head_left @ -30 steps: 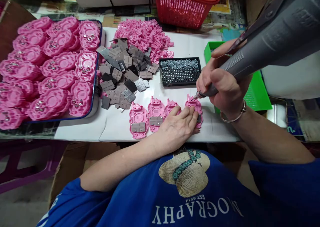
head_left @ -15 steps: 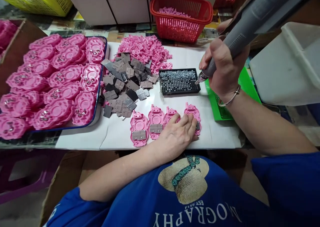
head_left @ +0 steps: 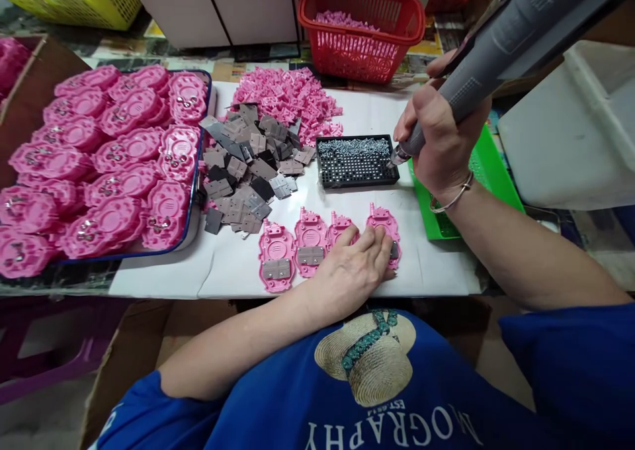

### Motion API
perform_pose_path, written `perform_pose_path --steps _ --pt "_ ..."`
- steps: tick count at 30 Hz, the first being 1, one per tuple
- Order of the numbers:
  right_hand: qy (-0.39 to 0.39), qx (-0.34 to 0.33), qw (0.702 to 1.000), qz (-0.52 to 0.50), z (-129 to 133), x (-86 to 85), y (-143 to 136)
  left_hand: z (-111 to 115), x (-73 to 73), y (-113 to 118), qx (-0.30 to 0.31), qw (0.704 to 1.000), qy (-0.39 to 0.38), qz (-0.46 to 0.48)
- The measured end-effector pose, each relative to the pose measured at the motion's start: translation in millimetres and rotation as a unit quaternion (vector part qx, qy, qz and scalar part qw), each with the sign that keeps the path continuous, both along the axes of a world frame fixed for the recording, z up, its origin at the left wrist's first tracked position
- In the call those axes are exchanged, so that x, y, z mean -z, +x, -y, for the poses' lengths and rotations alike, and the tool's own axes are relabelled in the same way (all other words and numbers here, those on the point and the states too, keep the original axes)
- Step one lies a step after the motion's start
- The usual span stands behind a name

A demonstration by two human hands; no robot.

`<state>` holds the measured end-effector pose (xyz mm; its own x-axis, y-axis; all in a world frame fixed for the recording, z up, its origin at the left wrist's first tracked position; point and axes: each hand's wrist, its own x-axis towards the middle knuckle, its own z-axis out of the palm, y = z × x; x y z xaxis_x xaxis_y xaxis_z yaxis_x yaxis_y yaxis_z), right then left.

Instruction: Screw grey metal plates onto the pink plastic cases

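My right hand [head_left: 441, 132] is wrapped round a grey electric screwdriver [head_left: 483, 73], tilted with its tip down at the right edge of a black screw tray [head_left: 360, 165]. Small silvery screws fill the tray's far side and sit in rows of holes. My left hand [head_left: 354, 265] lies flat over a row of pink plastic shells, fingers stretched toward the rightmost shell [head_left: 383, 222] and partly covering it. A dark plate [head_left: 395, 250] shows in that shell. To the left, a pink shell [head_left: 276, 241] holds a grey metal plate [head_left: 276, 269]; another shell [head_left: 311, 228] has one too.
Loose grey metal plates [head_left: 248, 172] and small pink parts [head_left: 288, 102] lie heaped behind the row. A blue-rimmed tray [head_left: 191, 222] of pink shells stands left. A red basket [head_left: 362, 53] is at the back, a green tray [head_left: 496, 179] and a whitish bin [head_left: 555, 132] at right.
Hardly anything differs. The screwdriver's tip stays at the tray's right edge, and my left hand remains on the shells. The view has shifted very slightly.
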<state>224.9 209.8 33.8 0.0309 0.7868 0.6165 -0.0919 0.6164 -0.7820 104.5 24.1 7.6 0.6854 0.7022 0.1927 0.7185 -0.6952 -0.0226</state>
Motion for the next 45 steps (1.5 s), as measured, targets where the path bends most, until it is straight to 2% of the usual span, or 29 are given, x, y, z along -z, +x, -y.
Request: perform_pose_path --steps 6,10,17,26,35,39,43,45 --pt "-0.006 -0.015 1.000 0.009 0 5.7 2 0 0.2 1 0.000 1.000 -0.002 0.006" --pt "-0.019 0.004 0.999 0.039 -1 7.9 2 0 0.6 2 -0.003 1.000 0.005 0.012" --pt "-0.049 0.031 0.998 0.016 -4 6.1 1 0 0.9 2 -0.002 1.000 0.003 0.018" --pt "-0.044 0.014 0.999 0.023 3 2.6 2 0 1.8 1 -0.004 1.000 0.007 0.024" --pt "-0.015 -0.005 0.999 0.031 -4 10.0 2 -1 -0.8 1 -0.002 1.000 -0.006 0.014" --pt "0.020 -0.016 1.000 -0.005 3 -7.6 1 0 1.9 1 0.000 1.000 0.015 0.023" --pt "0.023 -0.030 0.998 -0.047 33 -36.6 2 0 3.5 1 -0.003 0.999 0.025 0.030" --pt "0.012 -0.038 0.998 -0.053 51 -44.2 4 0 3.1 2 -0.004 0.999 0.021 0.028"
